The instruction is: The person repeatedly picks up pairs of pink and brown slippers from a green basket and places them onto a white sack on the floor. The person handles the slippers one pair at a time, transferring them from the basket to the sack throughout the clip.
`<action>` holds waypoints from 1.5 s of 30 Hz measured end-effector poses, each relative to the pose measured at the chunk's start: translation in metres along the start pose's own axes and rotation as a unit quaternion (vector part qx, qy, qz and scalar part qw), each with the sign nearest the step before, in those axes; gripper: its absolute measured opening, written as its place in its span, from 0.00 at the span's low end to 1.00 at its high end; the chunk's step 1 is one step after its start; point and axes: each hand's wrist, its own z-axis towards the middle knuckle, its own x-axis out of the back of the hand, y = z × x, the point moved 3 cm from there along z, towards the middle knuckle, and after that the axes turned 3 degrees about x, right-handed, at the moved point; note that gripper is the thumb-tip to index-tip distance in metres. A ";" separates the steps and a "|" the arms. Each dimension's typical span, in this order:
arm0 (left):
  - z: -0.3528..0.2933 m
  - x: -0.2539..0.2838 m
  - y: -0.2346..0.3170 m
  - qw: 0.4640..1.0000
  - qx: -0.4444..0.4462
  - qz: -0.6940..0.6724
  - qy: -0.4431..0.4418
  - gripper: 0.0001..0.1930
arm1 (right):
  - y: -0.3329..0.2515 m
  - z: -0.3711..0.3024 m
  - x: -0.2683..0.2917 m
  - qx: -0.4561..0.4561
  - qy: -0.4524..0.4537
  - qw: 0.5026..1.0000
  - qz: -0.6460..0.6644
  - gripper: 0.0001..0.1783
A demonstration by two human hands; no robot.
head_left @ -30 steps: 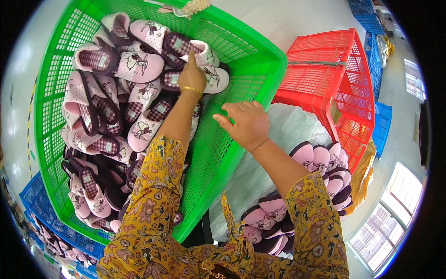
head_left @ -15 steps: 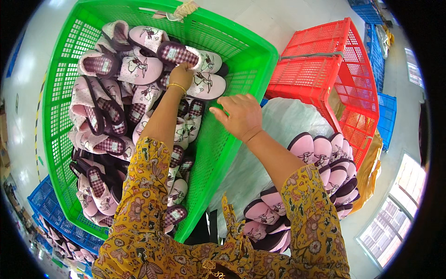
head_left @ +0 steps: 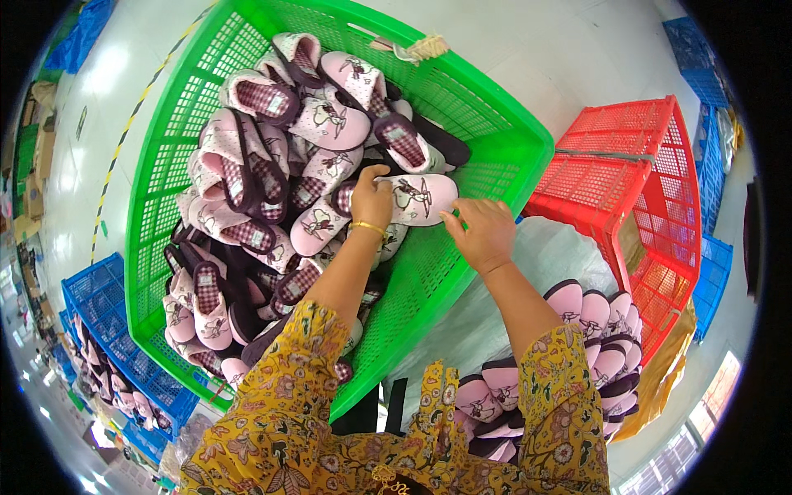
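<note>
A pink slipper (head_left: pixel 417 200) with a dark line-drawn figure on its toe lies across the top of the heap in the green basket (head_left: pixel 425 318). My left hand (head_left: pixel 371 202) is closed round its heel end and hides much of its opening. At its toe tip, the thumb and fingers of my right hand (head_left: pixel 487 233) are closed on the edge. Around it lie several loose slippers (head_left: pixel 330 124), pink, with dark checked insoles and dark soles. One of them (head_left: pixel 408 144), opening upward, rests just beyond my hands.
To the right stands a red plastic crate (head_left: pixel 602 165). Pink slippers (head_left: pixel 594 313) are stacked in rows on a pale, sheet-covered surface (head_left: pixel 569 252) in front of it. A blue crate (head_left: pixel 124 305) with more slippers is at the left. Striped tape (head_left: pixel 132 140) runs along the floor.
The view has shifted, so the basket appears farther right and lower. My left hand now holds a slipper nearer me, and my right hand, apart before, has come to its toe.
</note>
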 end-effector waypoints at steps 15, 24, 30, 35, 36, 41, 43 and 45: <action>0.045 0.101 0.037 0.978 -0.017 0.187 0.096 0.08 | 0.002 0.001 0.001 0.000 -0.025 1.000 -0.014 0.14; 0.065 0.126 0.018 0.952 0.088 -0.265 0.124 0.06 | -0.001 0.002 0.001 0.012 -0.034 0.999 -0.026 0.13; 0.054 0.131 0.034 0.920 0.097 -0.353 0.140 0.08 | -0.004 0.003 0.000 0.031 -0.021 0.999 -0.013 0.12; 0.047 0.157 0.040 0.859 0.146 -0.477 0.118 0.05 | -0.002 0.001 0.001 0.021 -0.036 0.998 -0.037 0.13; 0.048 0.162 0.042 0.839 0.141 -0.514 0.111 0.04 | -0.002 0.002 0.001 0.026 -0.035 0.998 -0.039 0.13; 0.067 0.177 0.053 0.727 0.148 -0.661 0.112 0.17 | -0.003 0.003 0.000 0.043 -0.028 0.998 -0.045 0.13; 0.073 0.181 0.052 0.712 0.134 -0.679 0.119 0.17 | -0.001 0.001 -0.002 0.031 -0.040 0.998 -0.039 0.12; 0.084 0.186 0.042 0.716 0.124 -0.676 0.125 0.16 | 0.000 0.000 -0.003 0.023 -0.050 0.998 -0.039 0.12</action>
